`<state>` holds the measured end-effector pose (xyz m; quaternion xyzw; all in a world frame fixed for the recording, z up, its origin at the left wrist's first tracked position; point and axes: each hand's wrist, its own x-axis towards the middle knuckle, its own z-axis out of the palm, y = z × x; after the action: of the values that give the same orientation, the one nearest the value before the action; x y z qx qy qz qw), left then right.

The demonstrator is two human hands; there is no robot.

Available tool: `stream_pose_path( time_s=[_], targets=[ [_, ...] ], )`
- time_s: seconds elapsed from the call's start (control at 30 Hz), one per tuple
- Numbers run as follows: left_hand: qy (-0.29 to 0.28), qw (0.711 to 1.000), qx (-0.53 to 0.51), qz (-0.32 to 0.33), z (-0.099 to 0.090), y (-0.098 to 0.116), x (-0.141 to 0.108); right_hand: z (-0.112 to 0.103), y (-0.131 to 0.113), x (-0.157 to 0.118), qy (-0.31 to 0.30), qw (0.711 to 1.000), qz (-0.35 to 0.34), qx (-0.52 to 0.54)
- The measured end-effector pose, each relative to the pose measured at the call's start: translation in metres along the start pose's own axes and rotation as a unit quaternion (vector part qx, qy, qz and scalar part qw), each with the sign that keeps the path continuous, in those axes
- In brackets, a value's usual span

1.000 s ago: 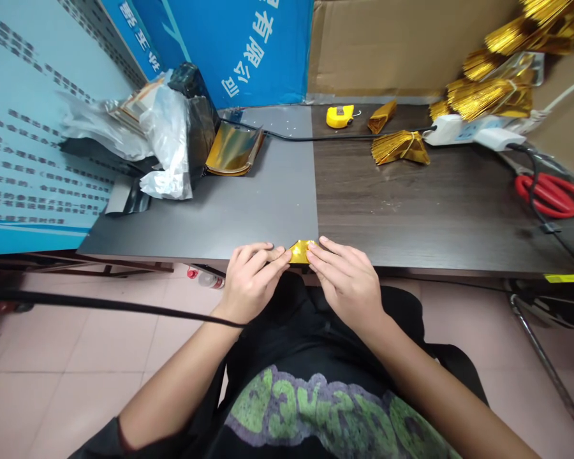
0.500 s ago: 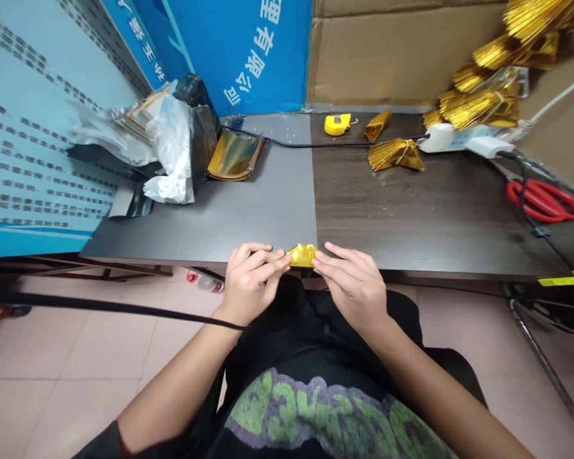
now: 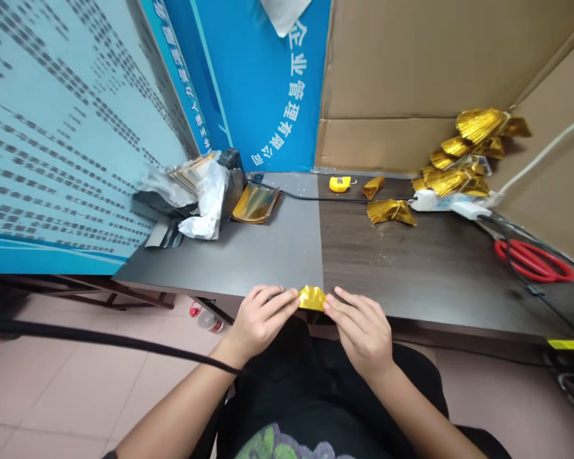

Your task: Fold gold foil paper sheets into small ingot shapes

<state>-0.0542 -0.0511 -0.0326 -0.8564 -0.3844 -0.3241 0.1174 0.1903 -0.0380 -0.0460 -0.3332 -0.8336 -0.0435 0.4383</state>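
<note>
A small folded piece of gold foil paper (image 3: 312,298) is held between my two hands at the table's front edge. My left hand (image 3: 263,319) pinches its left end between thumb and fingers. On the other side, my right hand (image 3: 363,328) pinches the right end, fingers close together. The undersides of the fingers and the back of the foil are hidden. Farther back lie a stack of gold sheets (image 3: 256,203), a fanned gold bundle (image 3: 392,211) and a small folded gold piece (image 3: 374,187).
Plastic bags (image 3: 210,201) sit at the back left of the table (image 3: 282,255). A yellow tape measure (image 3: 340,184), a white power strip (image 3: 435,201), several gold bundles (image 3: 483,125) and red-handled scissors (image 3: 536,260) lie toward the right. A black cable crosses the back.
The camera view has tilted, so table and hands appear lower in the picture. Both hands still hold the gold foil in nearly the same pose.
</note>
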Motion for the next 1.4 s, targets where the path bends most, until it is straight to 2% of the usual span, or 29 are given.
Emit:
stream_pose_path(
  time_s=[0.17, 0.5, 0.67, 0.77, 0.9, 1.03, 1.1, 1.27, 1.4],
  targets=[
    [0.03, 1.0, 0.004, 0.001, 0.004, -0.004, -0.007, -0.002, 0.006, 0.001, -0.01, 0.998, -0.053, -0.02],
    [0.06, 0.998, 0.012, 0.025, 0.004, -0.004, 0.0, -0.008, 0.015, 0.013, -0.02, 0.989, -0.138, -0.044],
    [0.032, 0.999, -0.027, -0.018, -0.004, -0.007, 0.013, -0.013, 0.02, 0.025, -0.041, 0.994, -0.096, 0.03],
    [0.03, 0.998, 0.001, -0.048, -0.01, -0.008, 0.03, -0.015, 0.029, 0.04, -0.055, 0.993, -0.076, 0.065],
    [0.03, 0.995, 0.053, -0.075, -0.01, -0.02, 0.056, -0.014, 0.052, 0.072, -0.073, 0.994, -0.071, 0.05],
    [0.011, 0.993, 0.083, -0.087, -0.002, -0.044, 0.083, -0.007, 0.085, 0.103, -0.087, 0.992, -0.083, 0.024],
    [-0.044, 0.988, 0.054, -0.139, 0.003, -0.056, 0.096, -0.002, 0.102, 0.117, -0.091, 0.991, -0.097, 0.012],
    [-0.065, 0.979, 0.004, -0.191, 0.019, -0.083, 0.129, 0.015, 0.144, 0.142, -0.067, 0.988, -0.14, -0.014],
    [-0.1, 0.965, -0.101, -0.219, 0.036, -0.099, 0.154, 0.027, 0.178, 0.143, -0.023, 0.987, -0.159, -0.009]
  ],
)
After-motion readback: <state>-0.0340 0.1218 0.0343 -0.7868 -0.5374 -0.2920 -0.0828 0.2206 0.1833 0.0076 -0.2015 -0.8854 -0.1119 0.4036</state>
